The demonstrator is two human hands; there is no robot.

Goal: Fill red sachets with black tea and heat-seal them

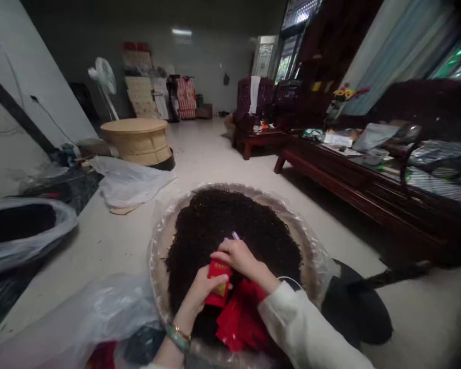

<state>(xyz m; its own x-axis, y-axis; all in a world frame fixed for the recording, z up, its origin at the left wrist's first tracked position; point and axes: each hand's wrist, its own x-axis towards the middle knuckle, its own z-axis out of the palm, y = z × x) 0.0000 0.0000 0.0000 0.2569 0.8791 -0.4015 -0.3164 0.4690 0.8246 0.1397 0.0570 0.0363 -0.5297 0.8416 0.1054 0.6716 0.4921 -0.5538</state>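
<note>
My left hand (206,287) grips a small red packet (219,277) with gold print, its thumb lying across the front. My right hand (236,254) is closed at the packet's top edge, fingers curled over it; purple nails show. Whether the top is open is hidden by these fingers. Below both hands, a wide round basket (159,251) lined with clear plastic holds a heap of dark, stringy dried leaves (230,215) that look like tea. More red packets (242,318) lie in a loose pile on the near side of the heap, under my right forearm.
At left stands a plastic-lined container (63,225) of dark material. Clear plastic sheeting (130,182) lies on the floor near a round wooden-topped drum (134,125). A dark wooden bench (330,179) with clutter runs along the right, a black round seat (357,307) near the basket.
</note>
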